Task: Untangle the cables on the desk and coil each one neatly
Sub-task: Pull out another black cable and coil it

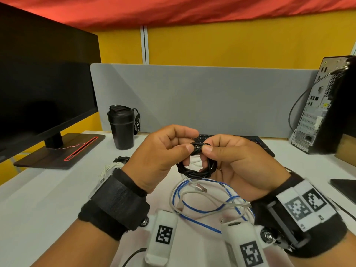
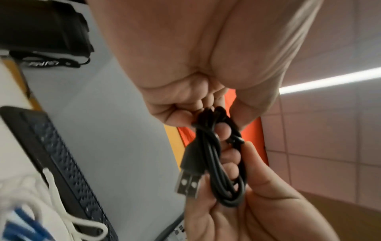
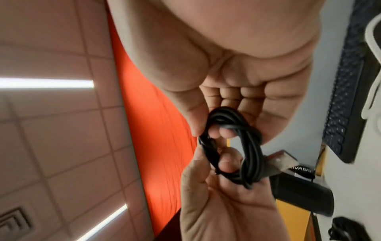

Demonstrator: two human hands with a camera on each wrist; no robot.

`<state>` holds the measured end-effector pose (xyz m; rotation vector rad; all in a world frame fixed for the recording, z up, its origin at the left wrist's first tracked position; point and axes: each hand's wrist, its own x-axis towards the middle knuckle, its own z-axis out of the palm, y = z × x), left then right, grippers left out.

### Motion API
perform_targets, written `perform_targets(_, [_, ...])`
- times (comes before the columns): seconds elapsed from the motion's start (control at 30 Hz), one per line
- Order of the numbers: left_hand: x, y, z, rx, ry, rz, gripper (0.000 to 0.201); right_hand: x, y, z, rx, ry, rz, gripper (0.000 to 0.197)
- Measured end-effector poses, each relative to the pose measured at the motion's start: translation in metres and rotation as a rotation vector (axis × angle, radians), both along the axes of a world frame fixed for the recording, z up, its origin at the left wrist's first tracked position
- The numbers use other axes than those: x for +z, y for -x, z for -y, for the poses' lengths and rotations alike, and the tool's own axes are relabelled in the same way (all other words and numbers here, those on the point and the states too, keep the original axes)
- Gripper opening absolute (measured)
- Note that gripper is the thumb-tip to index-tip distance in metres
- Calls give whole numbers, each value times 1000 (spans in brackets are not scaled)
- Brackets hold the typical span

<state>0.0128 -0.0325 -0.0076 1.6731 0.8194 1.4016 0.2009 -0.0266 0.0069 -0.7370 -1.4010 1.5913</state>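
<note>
- While both hands, left [image 1: 161,151] and right [image 1: 237,160], pinch the black coil [image 1: 194,168] at its top, it hangs limp.
- Light, springy; I'd hold the wrapped neck.

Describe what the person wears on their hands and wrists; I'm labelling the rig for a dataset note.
Both hands are bare, without gloves or sleeves. The left hand has a wide black fabric strap at its wrist, the right hand a black band with white panels printed with black square-pattern markers. White camera housings with similar markers sit under each wrist.
</note>
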Motion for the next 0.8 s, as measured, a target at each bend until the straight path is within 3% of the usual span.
perform_targets(0.2, [-3,-14,-1,-101,253,445,30,1,1,-1,64,126,-111,12])
perform_targets(0.5, [-6,-19,-5,-140,520,678,17,-4,3,-2,10,-70,78,22])
perform_targets(0.63, [-7,-12,-4,-140,490,596,16,-4,6,-3,-165,-214,209,12])
perform_targets(0.8, [-9,-10,-4,-17,320,277,14,-6,1,-6,-365,-338,249,11])
